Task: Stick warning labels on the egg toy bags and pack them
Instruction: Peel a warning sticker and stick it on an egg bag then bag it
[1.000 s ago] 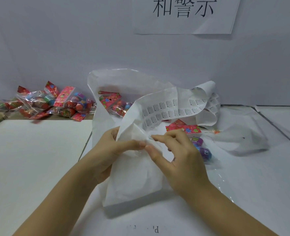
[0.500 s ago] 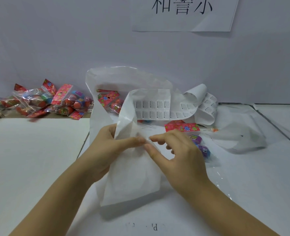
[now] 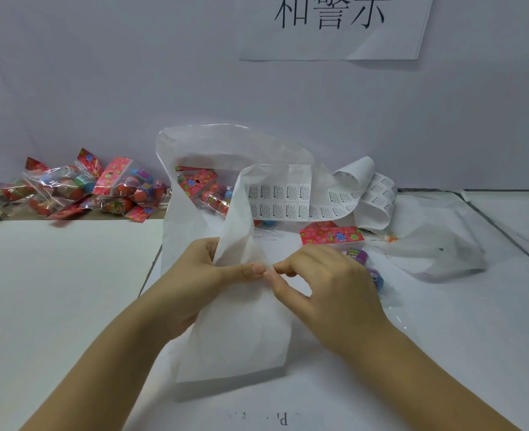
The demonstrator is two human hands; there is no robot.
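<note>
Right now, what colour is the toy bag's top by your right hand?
The bag top is red with colourful flowers; head view.

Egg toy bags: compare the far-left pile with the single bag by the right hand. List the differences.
The pile is many bags heaped by the wall; the single bag lies alone, nearer. Nothing covers the pile; the right hand partly hides the single bag. Both are clear plastic with red flowered headers.

The label strip (image 3: 280,199), slanted toward the hands a second ago, now runs level across mid-frame, its blank end folded into a taller peak. The right hand (image 3: 331,284) curls tighter, pinching the strip's edge beside the left hand's (image 3: 195,275) thumb.
</note>
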